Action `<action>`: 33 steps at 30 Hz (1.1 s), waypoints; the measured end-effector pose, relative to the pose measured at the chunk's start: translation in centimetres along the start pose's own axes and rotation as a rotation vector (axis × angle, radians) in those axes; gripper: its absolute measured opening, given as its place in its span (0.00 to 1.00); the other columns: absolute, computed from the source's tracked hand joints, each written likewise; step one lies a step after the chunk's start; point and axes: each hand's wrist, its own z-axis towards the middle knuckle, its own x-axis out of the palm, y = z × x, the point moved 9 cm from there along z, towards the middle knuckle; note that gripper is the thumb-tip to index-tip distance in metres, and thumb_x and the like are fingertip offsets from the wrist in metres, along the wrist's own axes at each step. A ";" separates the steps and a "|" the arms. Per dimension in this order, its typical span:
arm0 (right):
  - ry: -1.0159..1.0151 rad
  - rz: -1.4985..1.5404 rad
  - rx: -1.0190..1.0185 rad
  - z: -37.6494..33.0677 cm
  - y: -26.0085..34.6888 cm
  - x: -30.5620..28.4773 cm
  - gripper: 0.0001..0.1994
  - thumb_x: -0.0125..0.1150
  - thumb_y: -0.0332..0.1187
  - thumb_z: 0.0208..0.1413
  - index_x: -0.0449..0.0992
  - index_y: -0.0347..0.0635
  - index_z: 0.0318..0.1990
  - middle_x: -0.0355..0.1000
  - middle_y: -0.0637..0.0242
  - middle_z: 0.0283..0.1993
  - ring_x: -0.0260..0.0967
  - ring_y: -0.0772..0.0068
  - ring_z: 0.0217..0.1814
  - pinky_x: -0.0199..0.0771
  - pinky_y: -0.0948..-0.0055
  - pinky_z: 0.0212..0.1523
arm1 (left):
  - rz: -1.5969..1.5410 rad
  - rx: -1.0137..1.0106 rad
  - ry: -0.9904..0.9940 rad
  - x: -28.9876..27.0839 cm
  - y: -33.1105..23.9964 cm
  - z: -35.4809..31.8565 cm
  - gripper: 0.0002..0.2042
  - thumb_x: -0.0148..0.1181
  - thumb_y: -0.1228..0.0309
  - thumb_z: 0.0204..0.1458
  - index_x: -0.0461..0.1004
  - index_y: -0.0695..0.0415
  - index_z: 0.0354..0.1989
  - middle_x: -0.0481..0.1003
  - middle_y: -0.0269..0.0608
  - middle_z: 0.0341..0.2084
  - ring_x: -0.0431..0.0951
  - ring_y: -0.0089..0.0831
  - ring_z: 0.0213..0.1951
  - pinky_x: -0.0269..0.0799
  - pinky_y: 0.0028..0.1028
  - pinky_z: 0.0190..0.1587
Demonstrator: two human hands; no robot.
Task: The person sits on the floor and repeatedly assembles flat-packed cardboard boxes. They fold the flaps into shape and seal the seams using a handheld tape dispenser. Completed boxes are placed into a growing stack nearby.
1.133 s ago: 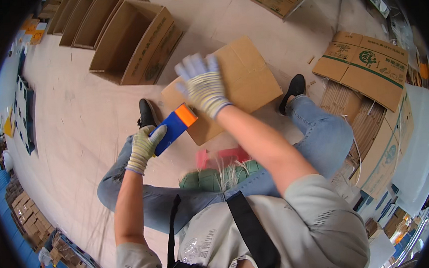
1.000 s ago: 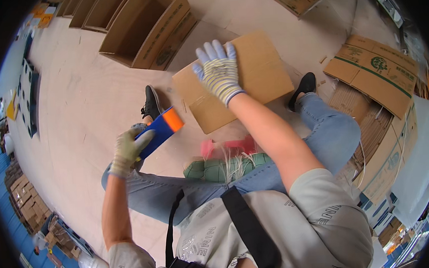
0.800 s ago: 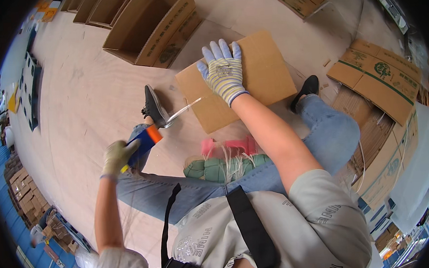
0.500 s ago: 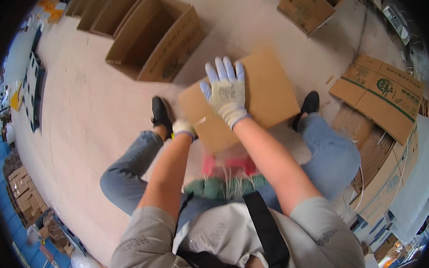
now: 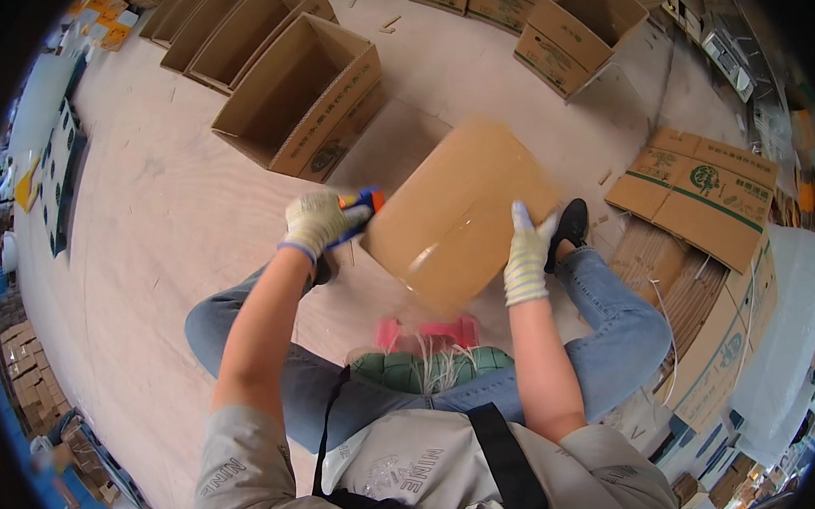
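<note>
In front of me a brown cardboard box (image 5: 461,216) is held tilted between my legs, its top blurred by motion. Shiny clear strips show along the seam of its upward face. My right hand (image 5: 527,258), in a pale knitted glove, grips the box's right edge with the thumb over the face. My left hand (image 5: 317,225), gloved too, is closed round a blue-and-orange tape dispenser (image 5: 360,211) beside the box's left edge. Most of that tool is hidden by the fingers, and whether it touches the box I cannot tell.
Open cardboard boxes (image 5: 300,93) stand in a row at the far left, and another open box (image 5: 580,29) at the far right. Flattened cartons (image 5: 693,190) are stacked at my right. A green padded bundle with strings (image 5: 401,371) and a pink object (image 5: 445,331) lie between my thighs.
My right hand has gone from lying flat on the box to gripping its right edge. The box has turned and tilted. My left hand has come up and left, bringing the tape dispenser into view.
</note>
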 end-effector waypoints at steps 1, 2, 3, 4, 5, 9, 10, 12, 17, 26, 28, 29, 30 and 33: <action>0.053 -0.185 -0.107 1.5 0.9 0.9 0.36 0.63 0.40 0.51 0.52 0.34 0.63 0.60 0.52 0.60 0.61 0.59 0.59 0.59 0.64 0.59 | -0.005 0.000 -0.014 1.6 0.6 -1.3 0.30 0.50 0.37 0.43 0.79 0.55 0.33 0.78 0.49 0.28 0.78 0.44 0.36 0.71 0.38 0.40; 0.099 -0.373 -0.213 3.6 1.3 1.3 0.36 0.62 0.40 0.51 0.53 0.34 0.63 0.60 0.50 0.60 0.60 0.57 0.59 0.59 0.63 0.60 | -0.009 0.006 -0.024 3.2 1.3 -2.3 0.30 0.52 0.38 0.42 0.79 0.56 0.32 0.77 0.50 0.27 0.78 0.45 0.36 0.71 0.38 0.39; 0.138 -0.563 -0.317 5.2 1.7 2.0 0.35 0.62 0.41 0.51 0.54 0.34 0.63 0.59 0.47 0.60 0.60 0.54 0.60 0.59 0.62 0.60 | -0.090 -0.009 -0.004 3.8 1.6 -4.1 0.32 0.51 0.36 0.42 0.79 0.57 0.30 0.77 0.51 0.27 0.78 0.44 0.35 0.71 0.37 0.39; 0.214 -0.657 -0.275 6.2 1.4 3.1 0.35 0.61 0.43 0.51 0.54 0.34 0.62 0.59 0.44 0.60 0.60 0.51 0.60 0.58 0.61 0.61 | -0.173 -0.018 0.014 3.9 1.7 -5.7 0.33 0.51 0.35 0.41 0.80 0.58 0.29 0.78 0.51 0.27 0.78 0.44 0.34 0.71 0.37 0.38; 0.305 -0.755 -0.228 6.4 1.3 4.2 0.35 0.61 0.45 0.51 0.55 0.34 0.62 0.58 0.41 0.60 0.59 0.48 0.60 0.57 0.61 0.61 | -0.275 -0.065 0.064 4.1 2.4 -7.5 0.33 0.53 0.36 0.40 0.79 0.60 0.29 0.77 0.51 0.24 0.78 0.44 0.32 0.71 0.36 0.37; 0.170 -1.091 -0.665 1.5 7.3 6.8 0.32 0.57 0.52 0.52 0.63 0.35 0.57 0.64 0.43 0.56 0.62 0.47 0.57 0.60 0.60 0.59 | -0.827 0.090 -0.198 -0.6 1.9 -13.3 0.22 0.66 0.54 0.37 0.76 0.65 0.25 0.73 0.43 0.17 0.77 0.29 0.29 0.70 0.31 0.40; 0.273 -0.913 -0.667 -0.6 8.3 8.1 0.31 0.55 0.53 0.53 0.66 0.36 0.54 0.66 0.45 0.53 0.64 0.47 0.55 0.61 0.60 0.58 | -0.898 0.163 -0.249 -0.9 2.2 -14.2 0.21 0.67 0.54 0.36 0.76 0.65 0.24 0.73 0.43 0.17 0.77 0.30 0.31 0.69 0.31 0.42; 0.532 -0.593 -0.413 -3.5 7.3 9.7 0.29 0.48 0.58 0.54 0.72 0.39 0.48 0.71 0.46 0.46 0.68 0.47 0.48 0.65 0.58 0.52 | -1.050 0.341 -0.327 -1.1 2.9 -14.6 0.21 0.68 0.56 0.35 0.75 0.65 0.23 0.72 0.44 0.17 0.77 0.34 0.34 0.67 0.32 0.47; 0.907 -0.436 0.136 -11.1 6.9 12.6 0.37 0.31 0.66 0.57 0.77 0.38 0.32 0.73 0.46 0.28 0.73 0.51 0.36 0.71 0.59 0.40 | -0.993 0.348 -0.320 -2.6 0.9 -14.2 0.22 0.70 0.54 0.32 0.76 0.66 0.23 0.73 0.49 0.20 0.77 0.39 0.37 0.64 0.34 0.53; 0.782 -0.606 0.020 -8.1 5.9 11.4 0.32 0.41 0.58 0.58 0.74 0.37 0.21 0.68 0.49 0.18 0.71 0.50 0.25 0.69 0.59 0.31 | -0.670 0.402 -0.303 -4.8 -3.8 -13.3 0.25 0.68 0.51 0.35 0.76 0.66 0.25 0.69 0.50 0.19 0.74 0.40 0.30 0.68 0.35 0.39; 0.697 -0.715 0.033 -5.3 3.6 10.3 0.30 0.43 0.55 0.59 0.74 0.37 0.20 0.69 0.48 0.19 0.71 0.50 0.25 0.69 0.58 0.30 | -0.575 0.340 -0.250 -5.2 -4.5 -13.0 0.23 0.67 0.53 0.36 0.73 0.66 0.23 0.67 0.47 0.19 0.71 0.33 0.29 0.68 0.31 0.34; 0.554 -0.874 -0.127 -2.8 5.3 8.7 0.27 0.44 0.53 0.58 0.74 0.37 0.20 0.69 0.48 0.19 0.71 0.50 0.25 0.69 0.57 0.29 | -0.566 0.220 -0.164 -5.3 -3.6 -13.2 0.24 0.66 0.52 0.38 0.74 0.67 0.24 0.69 0.49 0.18 0.73 0.33 0.30 0.68 0.32 0.35; 0.392 -1.023 -0.290 0.4 7.7 6.2 0.25 0.46 0.50 0.58 0.74 0.38 0.21 0.69 0.48 0.19 0.71 0.50 0.25 0.68 0.55 0.28 | -0.415 0.179 -0.151 -5.5 -1.9 -12.7 0.28 0.65 0.47 0.37 0.78 0.66 0.31 0.72 0.50 0.20 0.76 0.41 0.24 0.71 0.33 0.31; 0.220 -1.721 -0.683 12.0 7.5 -2.3 0.13 0.46 0.38 0.57 0.73 0.44 0.44 0.73 0.53 0.31 0.72 0.50 0.30 0.71 0.54 0.30 | -0.310 -0.122 -0.052 -6.3 4.9 -11.6 0.28 0.62 0.45 0.39 0.78 0.64 0.31 0.76 0.50 0.21 0.78 0.39 0.24 0.73 0.33 0.32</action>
